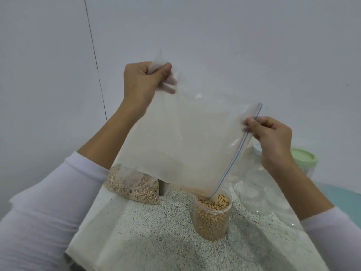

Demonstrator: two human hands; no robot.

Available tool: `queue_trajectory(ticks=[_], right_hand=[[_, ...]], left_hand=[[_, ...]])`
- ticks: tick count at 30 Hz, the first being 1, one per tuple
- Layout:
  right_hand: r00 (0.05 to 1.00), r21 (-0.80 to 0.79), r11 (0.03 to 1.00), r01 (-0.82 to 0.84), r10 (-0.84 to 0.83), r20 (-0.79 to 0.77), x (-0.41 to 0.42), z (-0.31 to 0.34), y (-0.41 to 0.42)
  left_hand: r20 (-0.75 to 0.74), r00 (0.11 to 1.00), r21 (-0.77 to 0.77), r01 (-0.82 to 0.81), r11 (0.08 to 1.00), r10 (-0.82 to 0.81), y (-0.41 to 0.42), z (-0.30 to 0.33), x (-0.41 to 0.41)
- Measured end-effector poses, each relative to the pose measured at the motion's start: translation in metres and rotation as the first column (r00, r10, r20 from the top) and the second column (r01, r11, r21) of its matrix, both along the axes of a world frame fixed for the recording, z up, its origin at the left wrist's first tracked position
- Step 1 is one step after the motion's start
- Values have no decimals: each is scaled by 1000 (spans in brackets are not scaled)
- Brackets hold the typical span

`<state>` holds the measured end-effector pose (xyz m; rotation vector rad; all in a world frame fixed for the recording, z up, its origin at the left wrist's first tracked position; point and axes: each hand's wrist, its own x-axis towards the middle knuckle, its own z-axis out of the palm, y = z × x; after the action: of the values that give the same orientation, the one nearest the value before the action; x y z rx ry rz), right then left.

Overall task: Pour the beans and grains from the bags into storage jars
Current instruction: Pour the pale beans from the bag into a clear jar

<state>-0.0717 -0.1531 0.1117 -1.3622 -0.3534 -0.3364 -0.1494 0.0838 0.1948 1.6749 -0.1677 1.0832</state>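
A clear zip bag hangs tilted over an open clear jar full of tan beans. My left hand pinches the bag's raised bottom corner high up. My right hand pinches the zip edge with its blue and red stripe. The bag's lowest corner dips into the jar mouth, with a few beans left there. The bag looks nearly empty.
A second bag of beans lies on the speckled counter at the left. To the right stand a large clear jar and a jar with a green lid. A clear round lid lies near the front.
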Motion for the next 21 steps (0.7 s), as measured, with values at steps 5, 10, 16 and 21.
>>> queue_trajectory(ticks=[5,10,16,21], right_hand=[[1000,-21,1000,-13,13,-11,1,0,0],[1000,-18,1000,-23,23,0,3,2,2],[1000,-7,1000,-27,27,-9,7,0,3],[1000,-23,1000,-17,17,6,8,0,3]], left_hand=[[-6,1000,-11,-19,1000,19,0,-1,1],[-5,1000,-4,-11,1000,11,-1,1,6],[0,1000,2,-19,1000,19,0,1,11],[3,1000,12,-31,999,31,2,2,12]])
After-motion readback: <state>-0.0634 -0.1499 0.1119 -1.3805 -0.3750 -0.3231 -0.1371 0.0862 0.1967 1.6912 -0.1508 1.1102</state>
